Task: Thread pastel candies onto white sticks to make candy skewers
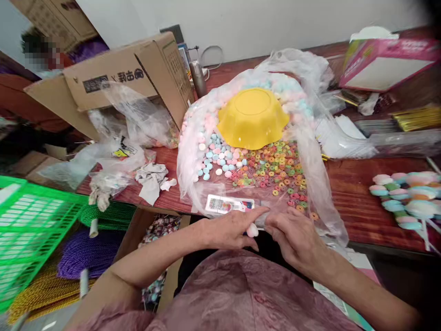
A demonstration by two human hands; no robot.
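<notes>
My left hand (pixel 229 228) is at the front edge of the table, its index finger stretched toward my right hand. A small white marshmallow (pixel 252 230) sits in its curled fingers. Close beside it, my right hand (pixel 292 232) has its fingers curled closed; whatever they hold is hidden. Just beyond both hands lies a flat white printed packet (pixel 229 204). Behind that, a clear plastic bag (pixel 317 184) spreads open around pastel marshmallows (pixel 220 156) and colourful ring-shaped pieces (pixel 275 168). An upturned yellow bowl (pixel 253 119) rests on top of them.
Finished-looking marshmallow skewers (pixel 409 195) lie at the right. A cardboard box (pixel 127 78) and crumpled cloth (pixel 151 181) are on the left, above a green basket (pixel 31 234) and purple twisted bundles (pixel 86 253). A pink box (pixel 386 62) stands back right; another person is far left.
</notes>
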